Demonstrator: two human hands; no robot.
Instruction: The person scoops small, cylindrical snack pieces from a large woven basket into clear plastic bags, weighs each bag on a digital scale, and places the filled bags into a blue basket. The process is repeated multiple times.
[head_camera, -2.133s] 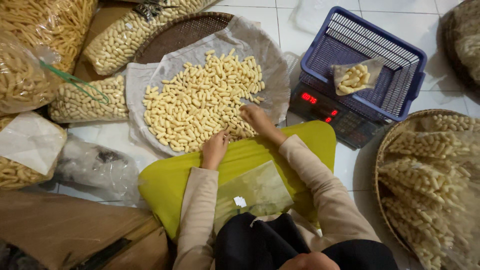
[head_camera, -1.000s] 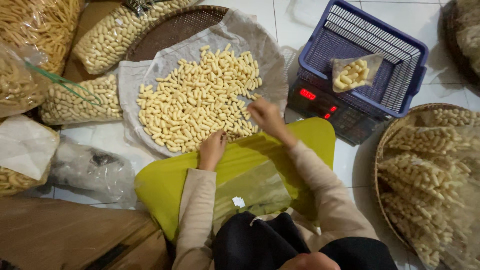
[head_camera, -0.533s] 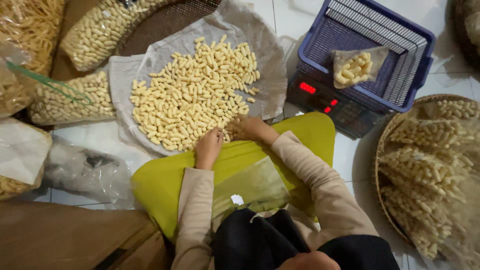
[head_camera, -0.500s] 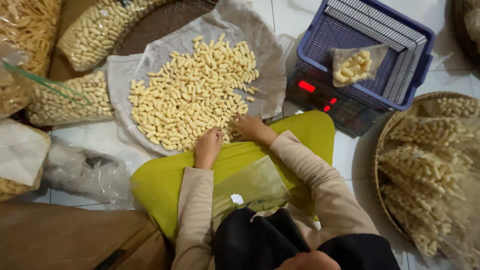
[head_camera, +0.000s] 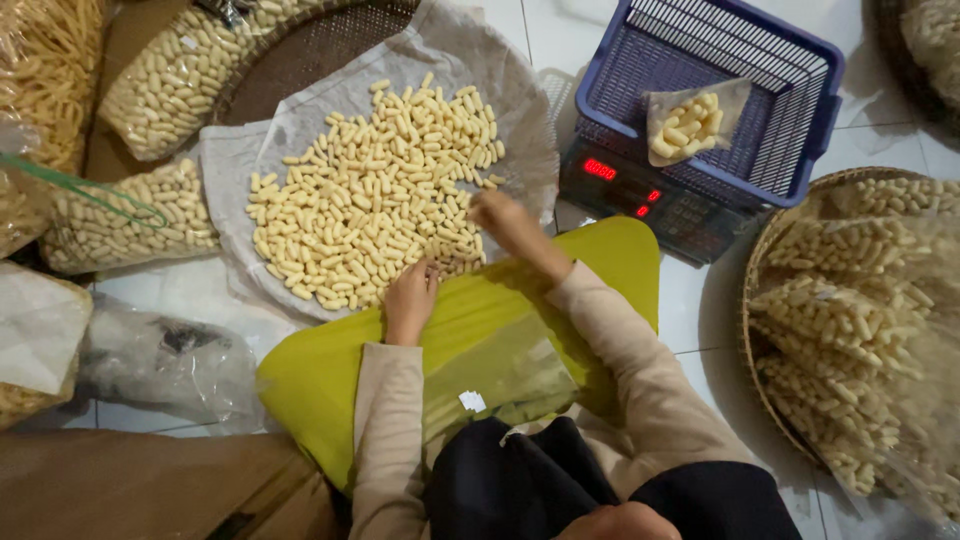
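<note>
- The left hand (head_camera: 410, 297) rests, fingers curled, at the near edge of the heap of pale yellow snack sticks (head_camera: 375, 195); whether it has pinched any I cannot tell.
- The right hand (head_camera: 505, 220) is lifted over the heap's right edge and blurred, so I cannot tell if it holds sticks.
- The sticks lie on a crumpled clear plastic sheet (head_camera: 520, 110) spread over a round woven tray (head_camera: 300, 50) on the floor.
- To gather well, I would scoop small, loose handfuls from the near edge (the sticks look brittle) and keep them over the sheet so none roll onto the tiles.
- A blue plastic basket (head_camera: 800, 120) sits on a scale (head_camera: 640, 200) with a red lit display; inside it leans a small open clear bag (head_camera: 690, 125), partly filled.
- Sealed clear bags (head_camera: 130, 215) of sticks lie to the left, more in the wicker basket (head_camera: 770, 260) on the right.
- A tiny white label (head_camera: 471, 401) sits on flat bags in the lap.
</note>
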